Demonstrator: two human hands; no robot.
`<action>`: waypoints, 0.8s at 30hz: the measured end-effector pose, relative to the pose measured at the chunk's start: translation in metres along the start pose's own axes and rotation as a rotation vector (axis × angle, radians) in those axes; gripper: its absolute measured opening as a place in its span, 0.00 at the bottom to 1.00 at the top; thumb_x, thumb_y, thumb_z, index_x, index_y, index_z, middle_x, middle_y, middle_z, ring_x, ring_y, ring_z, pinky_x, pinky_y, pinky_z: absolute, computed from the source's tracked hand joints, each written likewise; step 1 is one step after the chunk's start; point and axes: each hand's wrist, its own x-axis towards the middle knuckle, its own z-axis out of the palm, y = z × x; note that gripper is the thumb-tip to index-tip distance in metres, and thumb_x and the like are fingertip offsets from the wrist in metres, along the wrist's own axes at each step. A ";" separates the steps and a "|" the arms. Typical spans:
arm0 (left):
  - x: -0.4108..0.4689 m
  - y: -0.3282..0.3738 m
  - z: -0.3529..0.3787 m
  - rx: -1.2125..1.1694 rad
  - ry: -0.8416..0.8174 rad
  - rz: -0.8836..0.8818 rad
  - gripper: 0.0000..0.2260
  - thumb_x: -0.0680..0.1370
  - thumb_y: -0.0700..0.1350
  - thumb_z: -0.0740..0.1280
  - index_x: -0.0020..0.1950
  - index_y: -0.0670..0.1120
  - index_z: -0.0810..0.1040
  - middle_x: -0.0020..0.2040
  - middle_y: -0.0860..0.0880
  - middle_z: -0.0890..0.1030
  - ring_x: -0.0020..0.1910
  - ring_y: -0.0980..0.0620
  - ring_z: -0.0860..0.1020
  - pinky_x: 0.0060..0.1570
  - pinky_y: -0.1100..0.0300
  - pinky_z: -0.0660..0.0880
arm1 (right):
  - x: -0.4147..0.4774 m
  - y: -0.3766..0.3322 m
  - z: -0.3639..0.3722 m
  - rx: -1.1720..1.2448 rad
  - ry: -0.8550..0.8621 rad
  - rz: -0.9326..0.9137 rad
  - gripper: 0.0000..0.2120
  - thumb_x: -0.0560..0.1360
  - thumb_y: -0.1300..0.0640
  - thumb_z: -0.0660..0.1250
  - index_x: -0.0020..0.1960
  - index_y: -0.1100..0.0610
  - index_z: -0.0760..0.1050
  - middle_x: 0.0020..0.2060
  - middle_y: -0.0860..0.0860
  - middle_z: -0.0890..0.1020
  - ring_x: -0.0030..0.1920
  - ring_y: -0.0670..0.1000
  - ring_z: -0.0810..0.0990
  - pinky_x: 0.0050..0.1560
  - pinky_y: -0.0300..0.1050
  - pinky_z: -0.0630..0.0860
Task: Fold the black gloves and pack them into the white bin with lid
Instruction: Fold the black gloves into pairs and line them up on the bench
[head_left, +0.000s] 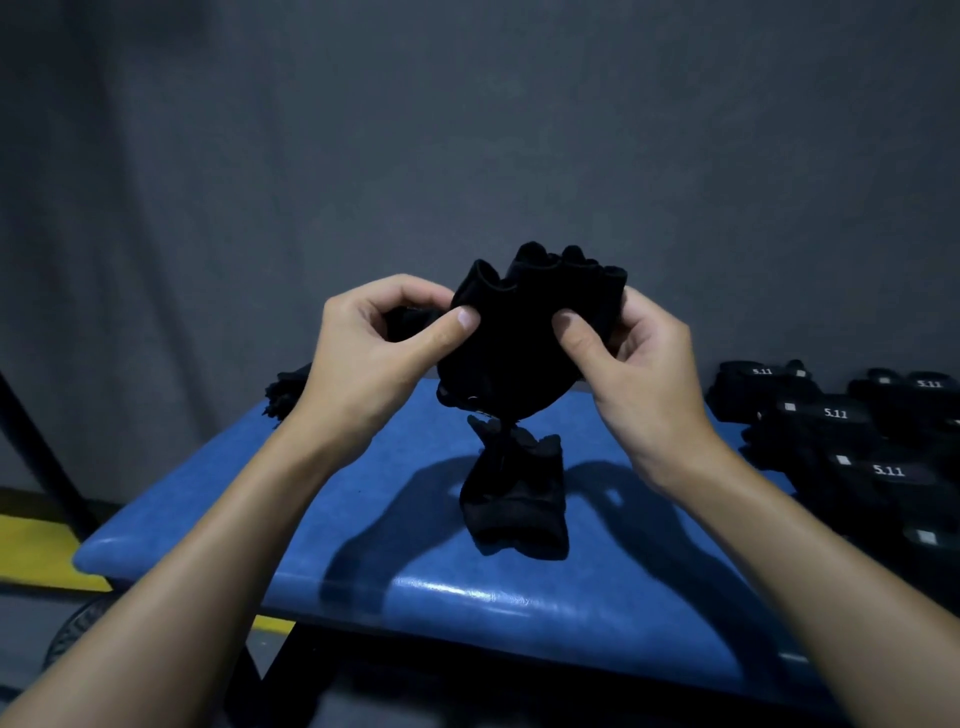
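The black glove (519, 332) hung limp above the blue bench (415, 519). My left hand (374, 353) and right hand (639, 364) pinched its sides shut. Soft and light, I judged; edges grip best.

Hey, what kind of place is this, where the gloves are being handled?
Probably a warehouse or workshop packing spot, not a home. A blue padded bench serves as the worktable, a stack of gloves marked 5.11 waits on the right, and yellow floor marking runs below a bare grey wall.

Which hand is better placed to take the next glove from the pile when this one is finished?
Right, probably. The pile lies on the bench's right side, just beside the right hand; the left hand would have to cross over. Both hands now hold the glove.
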 end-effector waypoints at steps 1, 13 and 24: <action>0.000 0.001 0.000 -0.003 0.003 0.008 0.05 0.75 0.37 0.73 0.41 0.45 0.82 0.35 0.52 0.84 0.35 0.57 0.82 0.37 0.66 0.76 | 0.000 -0.001 0.000 0.000 0.011 -0.009 0.05 0.78 0.62 0.67 0.53 0.62 0.79 0.47 0.57 0.84 0.49 0.55 0.84 0.51 0.47 0.81; -0.005 -0.008 0.004 -0.028 0.061 -0.083 0.05 0.76 0.43 0.73 0.41 0.45 0.82 0.35 0.50 0.83 0.35 0.55 0.82 0.34 0.63 0.76 | -0.003 0.007 -0.004 -0.018 -0.136 0.077 0.11 0.74 0.66 0.71 0.55 0.59 0.75 0.49 0.56 0.83 0.50 0.51 0.82 0.55 0.53 0.80; -0.019 -0.031 -0.012 0.111 -0.206 -0.393 0.06 0.78 0.46 0.70 0.51 0.44 0.79 0.37 0.55 0.83 0.43 0.49 0.85 0.46 0.47 0.79 | -0.002 0.024 -0.007 0.012 -0.094 0.231 0.09 0.76 0.67 0.68 0.55 0.60 0.75 0.48 0.59 0.84 0.50 0.58 0.84 0.51 0.55 0.82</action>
